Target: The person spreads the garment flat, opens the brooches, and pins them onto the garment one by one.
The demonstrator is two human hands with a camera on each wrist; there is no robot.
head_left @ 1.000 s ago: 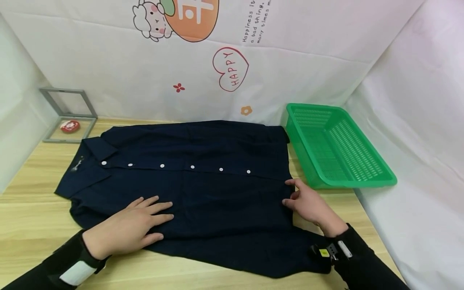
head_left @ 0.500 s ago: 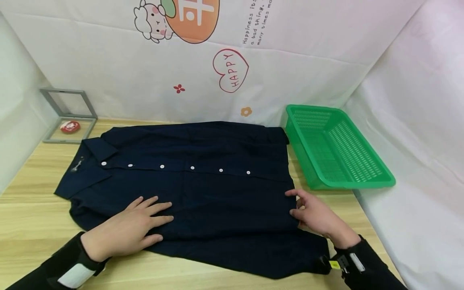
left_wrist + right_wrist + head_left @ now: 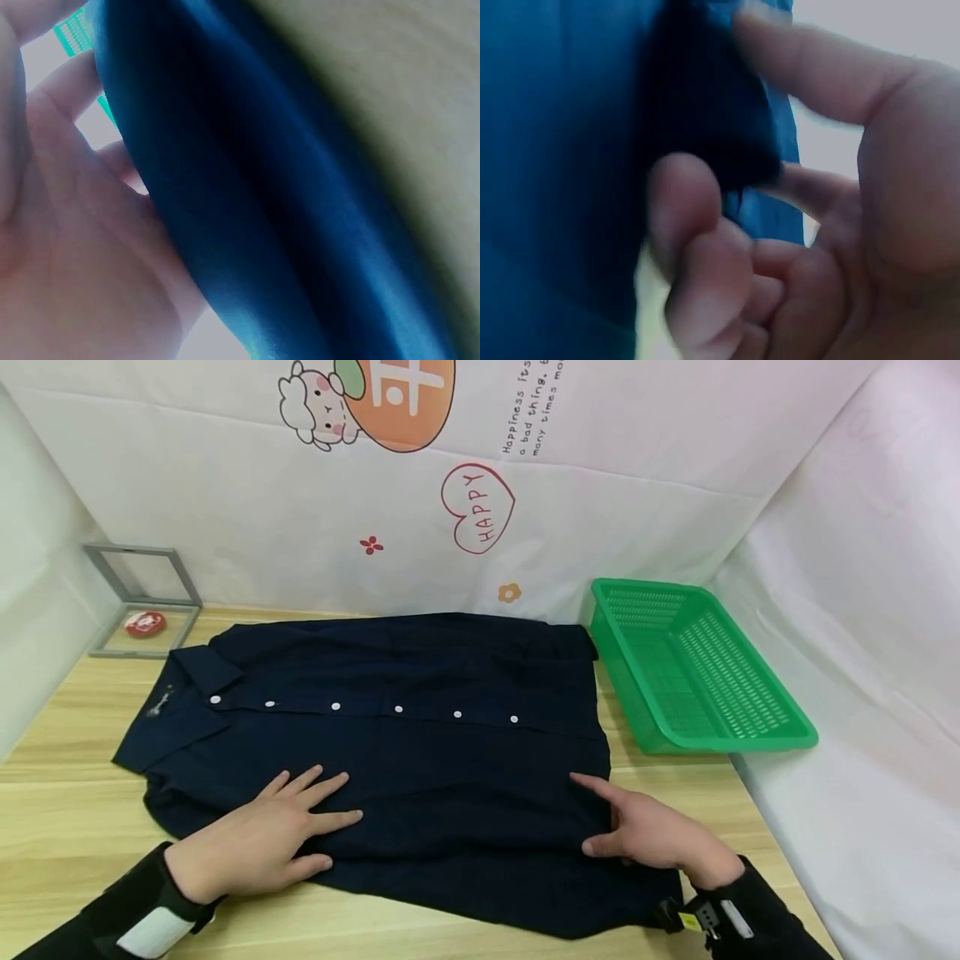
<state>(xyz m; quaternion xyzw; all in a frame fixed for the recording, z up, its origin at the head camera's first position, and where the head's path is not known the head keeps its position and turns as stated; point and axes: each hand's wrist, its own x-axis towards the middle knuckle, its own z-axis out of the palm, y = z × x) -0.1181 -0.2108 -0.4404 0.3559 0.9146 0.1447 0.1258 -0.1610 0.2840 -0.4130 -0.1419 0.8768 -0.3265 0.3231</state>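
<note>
A navy blue button-up shirt [image 3: 465,760] lies spread front up, its collar at the left and a row of white buttons along its middle. On the lower part of the front my left hand [image 3: 262,835] rests with its fingers spread. The left wrist view shows a rounded dark blue fold [image 3: 225,172] beside that palm. My right hand [image 3: 652,831] is at the hem on the right side, index finger pointing over the fabric, thumb apart from it. In the right wrist view, blurred curled fingers [image 3: 712,292] are close to a dark flap of cloth [image 3: 705,112].
A green plastic basket [image 3: 652,731] stands at the back right, beside the shirt's hem. At the back left is a grey frame [image 3: 138,653] with a round red item [image 3: 146,624] in it. White printed sheeting [image 3: 600,510] encloses the wooden table [image 3: 52,827].
My right hand has moved down along the hem toward the near side, and its thumb and index finger have spread apart. The left hand stays nearly in place, its fingers shifting slightly.
</note>
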